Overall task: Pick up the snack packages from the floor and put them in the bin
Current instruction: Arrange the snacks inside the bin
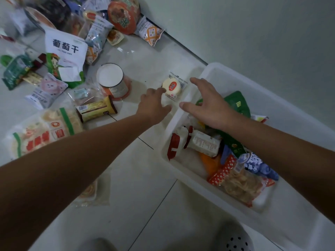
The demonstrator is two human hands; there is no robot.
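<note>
A small round yellow pastry in a clear wrapper (pixel 173 86) lies on the floor beside the white bin (pixel 181 113). My left hand (pixel 154 104) reaches to it, fingertips touching its near edge, fingers loosely bent and holding nothing. My right hand (pixel 206 102) hovers open, fingers spread, over the bin's left rim. Several packages lie in the bin, among them a green bag (pixel 235 104) and a red and white pack (pixel 192 142).
More snacks are scattered on the tiled floor at left: a tin can (pixel 113 80), a yellow bar pack (pixel 97 110), a white raisin bag (pixel 65 51), a large noodle pack (pixel 43 131), an orange bowl (pixel 124 13). A grey wall runs behind the bin.
</note>
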